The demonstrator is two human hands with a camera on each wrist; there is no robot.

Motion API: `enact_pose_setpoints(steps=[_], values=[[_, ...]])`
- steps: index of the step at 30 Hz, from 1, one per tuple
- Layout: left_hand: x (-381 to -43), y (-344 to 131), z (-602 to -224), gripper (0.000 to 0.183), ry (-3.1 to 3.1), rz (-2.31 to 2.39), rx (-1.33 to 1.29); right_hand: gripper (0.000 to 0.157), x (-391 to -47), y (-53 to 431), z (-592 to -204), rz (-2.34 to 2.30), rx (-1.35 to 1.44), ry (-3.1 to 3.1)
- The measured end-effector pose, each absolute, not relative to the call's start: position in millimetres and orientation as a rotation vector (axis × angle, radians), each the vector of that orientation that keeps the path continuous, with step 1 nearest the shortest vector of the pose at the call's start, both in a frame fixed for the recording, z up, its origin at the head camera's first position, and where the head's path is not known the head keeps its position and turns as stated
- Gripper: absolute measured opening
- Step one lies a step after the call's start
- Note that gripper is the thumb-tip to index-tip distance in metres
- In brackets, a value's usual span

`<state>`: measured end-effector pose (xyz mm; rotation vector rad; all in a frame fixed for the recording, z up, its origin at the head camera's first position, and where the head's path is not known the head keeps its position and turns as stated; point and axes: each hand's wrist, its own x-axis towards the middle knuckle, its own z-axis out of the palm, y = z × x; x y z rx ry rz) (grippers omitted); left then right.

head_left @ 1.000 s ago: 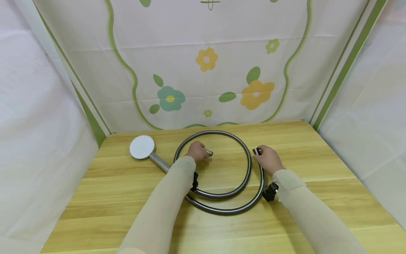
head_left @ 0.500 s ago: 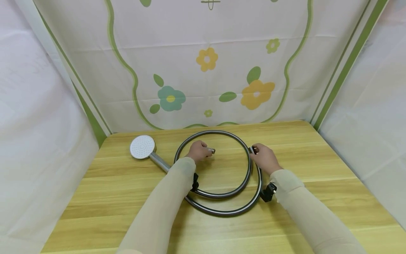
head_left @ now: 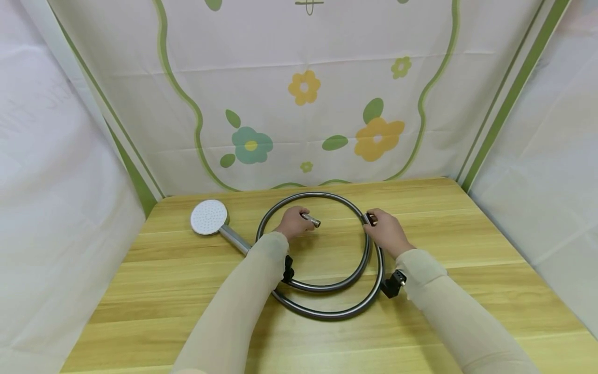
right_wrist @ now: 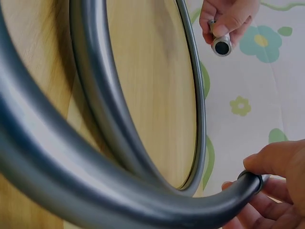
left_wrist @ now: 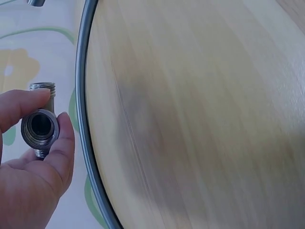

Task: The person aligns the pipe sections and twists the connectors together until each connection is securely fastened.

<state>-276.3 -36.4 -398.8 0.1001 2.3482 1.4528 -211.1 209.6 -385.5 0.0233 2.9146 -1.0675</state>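
Left hand (head_left: 293, 222): thumb and fingers pinch a threaded metal fitting (head_left: 312, 220), spread only as far as its body; it sits raised inside the hose coil, bore facing right and near. Right hand (head_left: 386, 229): thumb and fingers close about the hose end (head_left: 366, 219), at the right edge of the coil. Rest of the hose (head_left: 329, 315) loops on the table (head_left: 374, 343); shower head (head_left: 208, 217) far left.

Step looks like bringing the 2 parts together. Best, I judge: line up both axes, keep fingertips off the threads, leave slack so the hose doesn't twist.

Versus 1.0 s ago: right hand and hose end further left; fitting's mouth tipped nearer; shower head unmoved.
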Motion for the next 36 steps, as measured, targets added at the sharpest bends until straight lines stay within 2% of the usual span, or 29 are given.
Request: enact_pose_setpoints(steps=[17, 36], values=[[-272.9, -34.3, -397.1, 0.06, 2.246, 1.488, 0.153, 0.045, -211.3, 202.8, -380.2, -1.122, -0.039, 2.893], [-267.3, -31.4, -392.1, 0.051, 2.22, 1.625, 0.144, 0.045, -207.2, 199.4, -379.1, -1.144, -0.034, 2.891]])
